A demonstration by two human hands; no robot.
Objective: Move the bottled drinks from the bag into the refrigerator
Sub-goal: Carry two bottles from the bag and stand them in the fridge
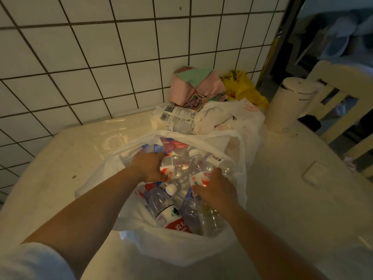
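A white plastic bag (181, 247) lies open on the counter, filled with several clear plastic bottles. Inside the bag, my left hand (148, 165) grips a clear bottle with a red and white label (171, 166). My right hand (217, 189) is closed around another red-and-white-labelled bottle (199, 174). Nearer to me lies a bottle with a white cap and a red and green label (163, 207). The refrigerator is not in view.
A pale counter (76, 158) runs along a white tiled wall. Behind the bag sit a second white bag (232, 116), a labelled packet (177, 116), folded pink and green cloths (193, 85) and a yellow bag (242, 85). A white bin (286, 104) and a cream chair (339, 110) stand at right.
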